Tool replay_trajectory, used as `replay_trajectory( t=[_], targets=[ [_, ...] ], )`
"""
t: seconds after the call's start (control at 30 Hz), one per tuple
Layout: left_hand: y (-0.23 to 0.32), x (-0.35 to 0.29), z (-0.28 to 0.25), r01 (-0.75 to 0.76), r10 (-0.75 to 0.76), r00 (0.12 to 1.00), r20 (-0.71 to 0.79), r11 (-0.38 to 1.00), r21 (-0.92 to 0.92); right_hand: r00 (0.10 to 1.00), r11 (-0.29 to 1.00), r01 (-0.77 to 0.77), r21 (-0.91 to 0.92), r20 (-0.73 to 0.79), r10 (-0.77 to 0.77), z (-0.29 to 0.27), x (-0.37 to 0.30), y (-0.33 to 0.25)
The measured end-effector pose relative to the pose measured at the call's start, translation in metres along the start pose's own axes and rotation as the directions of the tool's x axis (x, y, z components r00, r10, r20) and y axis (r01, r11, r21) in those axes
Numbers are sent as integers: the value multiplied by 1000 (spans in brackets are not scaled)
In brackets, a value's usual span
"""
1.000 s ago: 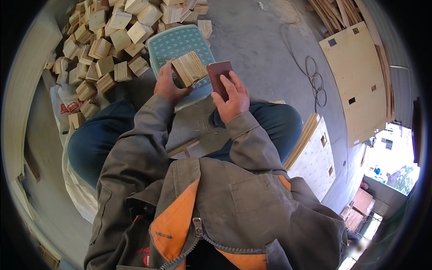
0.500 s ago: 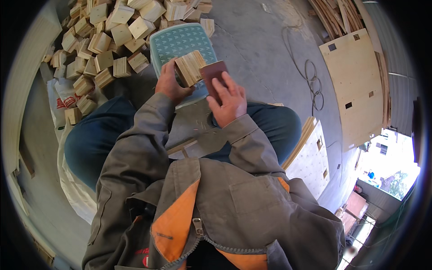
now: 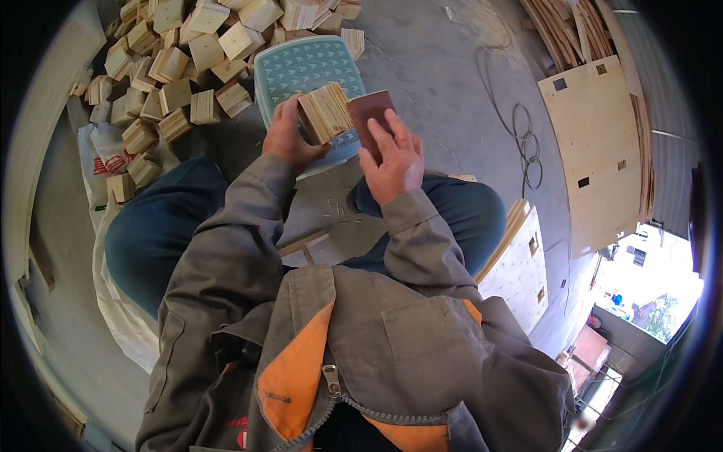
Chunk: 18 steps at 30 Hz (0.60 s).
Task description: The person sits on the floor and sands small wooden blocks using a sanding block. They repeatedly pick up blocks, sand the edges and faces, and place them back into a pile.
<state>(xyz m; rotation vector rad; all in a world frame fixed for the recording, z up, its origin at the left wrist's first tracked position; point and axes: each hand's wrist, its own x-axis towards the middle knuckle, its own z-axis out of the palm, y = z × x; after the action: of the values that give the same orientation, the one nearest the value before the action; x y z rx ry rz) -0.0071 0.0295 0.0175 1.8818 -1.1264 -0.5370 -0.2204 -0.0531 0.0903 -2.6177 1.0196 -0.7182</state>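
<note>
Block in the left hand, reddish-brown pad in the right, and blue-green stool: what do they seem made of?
Block: likely plywood, raw and unpainted; its side shows thin stacked layers.
Reddish-brown pad: possibly sandpaper, given its flat, matte face; I can't confirm grit.
Blue-green stool: probably moulded plastic, from its even colour and repeating pattern.

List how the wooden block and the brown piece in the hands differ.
The wooden block is pale with layered stripes; the brown piece is darker and plain. The wooden block is thick; the brown piece looks thin and flat. The left hand holds the wooden block, the right hand the brown piece. Both are held close together.
</note>
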Motion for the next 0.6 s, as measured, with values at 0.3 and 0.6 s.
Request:
replay_trajectory(
  t=[0.3,0.6],
  targets=[
    [-1,0,3,-17,17,1000,-10,1000,-7,999,998,29,59,15,-30,1,0,-4],
    [1,2,3,-7,7,1000,-2,1000,1,998,998,-61,34,-9,62,7,15,-4]
  ],
)
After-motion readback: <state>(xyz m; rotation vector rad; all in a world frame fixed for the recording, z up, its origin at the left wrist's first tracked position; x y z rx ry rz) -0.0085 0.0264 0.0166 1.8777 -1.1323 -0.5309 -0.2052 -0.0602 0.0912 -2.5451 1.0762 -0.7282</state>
